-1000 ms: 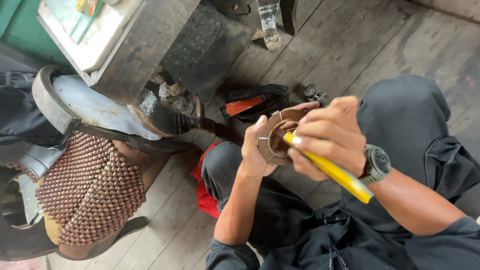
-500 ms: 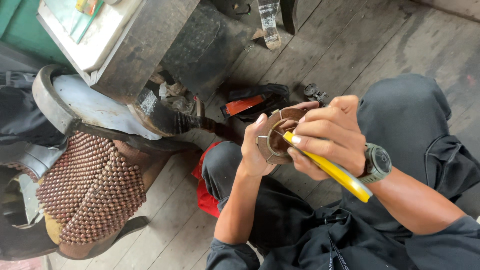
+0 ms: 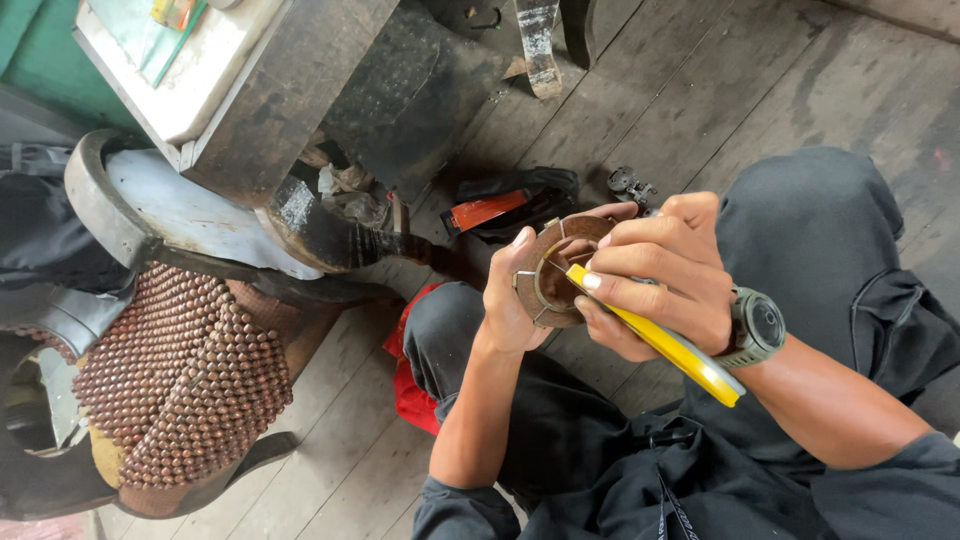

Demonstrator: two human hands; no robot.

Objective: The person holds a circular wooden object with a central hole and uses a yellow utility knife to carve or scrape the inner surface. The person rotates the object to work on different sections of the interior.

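Holding a rusty metal ring over our lap, our left hand grips its rim. Our right hand pinches a yellow tool, its tip inside the ring. We think the ring is heavy, hard and rough, so the rim is the best place to hold.

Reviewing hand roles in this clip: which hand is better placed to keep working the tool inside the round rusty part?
Right. The right hand grips the yellow-handled tool, its tip at the opening of the round rusty part. The left hand is wrapped around that part, holding it up, so it looks occupied.
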